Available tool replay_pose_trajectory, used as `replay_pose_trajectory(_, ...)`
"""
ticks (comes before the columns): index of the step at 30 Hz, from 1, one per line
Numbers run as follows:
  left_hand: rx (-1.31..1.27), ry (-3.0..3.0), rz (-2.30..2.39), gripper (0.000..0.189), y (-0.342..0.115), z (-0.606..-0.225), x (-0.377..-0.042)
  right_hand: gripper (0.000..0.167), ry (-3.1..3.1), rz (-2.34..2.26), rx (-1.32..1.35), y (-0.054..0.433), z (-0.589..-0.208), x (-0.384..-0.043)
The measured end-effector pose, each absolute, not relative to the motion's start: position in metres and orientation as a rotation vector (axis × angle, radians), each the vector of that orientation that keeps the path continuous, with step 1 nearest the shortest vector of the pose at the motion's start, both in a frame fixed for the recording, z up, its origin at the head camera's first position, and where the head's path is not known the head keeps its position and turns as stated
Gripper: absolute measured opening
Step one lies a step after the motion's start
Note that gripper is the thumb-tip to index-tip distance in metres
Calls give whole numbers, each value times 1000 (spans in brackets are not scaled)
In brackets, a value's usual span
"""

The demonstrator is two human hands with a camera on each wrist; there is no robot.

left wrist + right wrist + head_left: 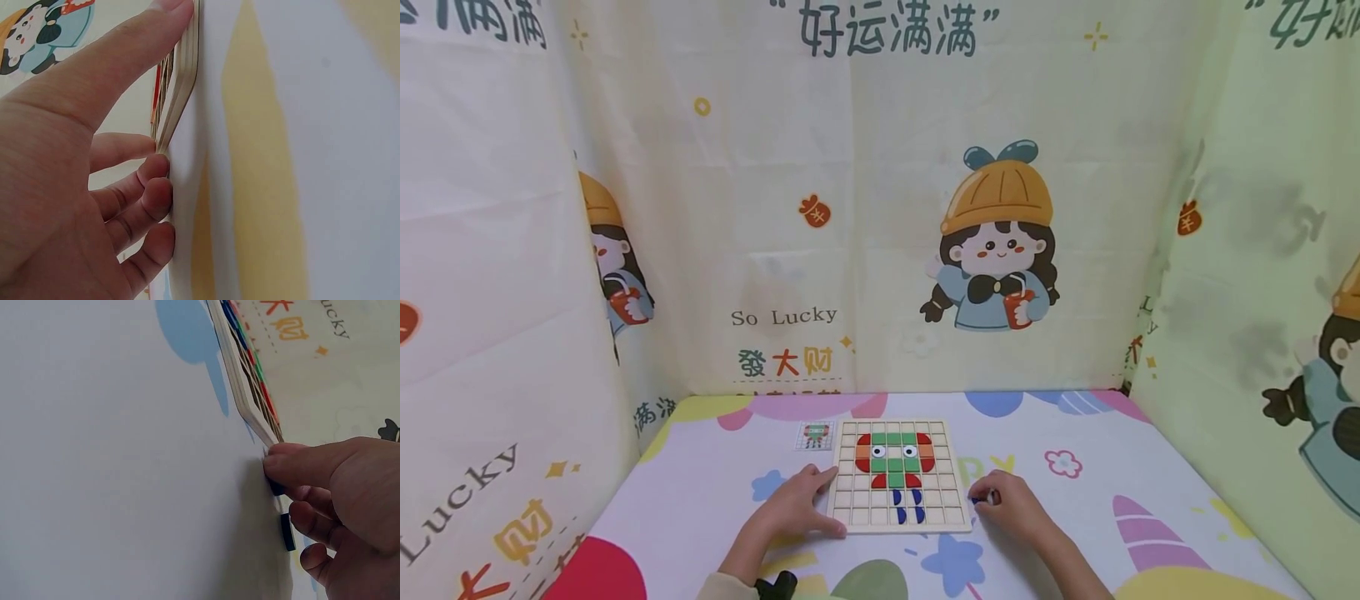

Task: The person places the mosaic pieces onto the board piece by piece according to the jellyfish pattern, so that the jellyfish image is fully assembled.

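A wooden grid board [850, 505] lies on the table, bearing a figure of red, green, orange and dark blue pieces with two round eyes. My left hand [799, 502] rests at its left side, thumb by the near corner and index finger against the left edge. In the left wrist view the thumb and index finger touch the board [185, 81], while the other fingers bend loosely. Just right of the board, my right hand [1011, 504] pinches a small dark blue piece [275, 487] between thumb and fingers. Another dark blue piece [287, 532] is beneath those fingers.
A small pattern card [815, 436] with the same kind of figure lies by the board's far left corner. The table is covered by a colourful printed cloth [1067, 533]. Printed fabric walls [880, 358] stand behind and on both sides.
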State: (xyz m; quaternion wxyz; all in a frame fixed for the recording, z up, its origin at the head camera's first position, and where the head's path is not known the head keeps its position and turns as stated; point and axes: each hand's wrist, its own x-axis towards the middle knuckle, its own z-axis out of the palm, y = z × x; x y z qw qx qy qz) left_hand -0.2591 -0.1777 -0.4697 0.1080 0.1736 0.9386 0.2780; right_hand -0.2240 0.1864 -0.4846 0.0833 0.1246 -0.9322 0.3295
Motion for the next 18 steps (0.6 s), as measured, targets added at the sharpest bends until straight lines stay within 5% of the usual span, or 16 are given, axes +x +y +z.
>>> replay_pose_trajectory(5,507,2760,816,104,-177,-471,-259,24,-2747,978,393,188,-484,-226)
replay_pose_trajectory(18,536,2780,790,104,-179,-473,-261,17,-2842,859,14,193,-485,-229)
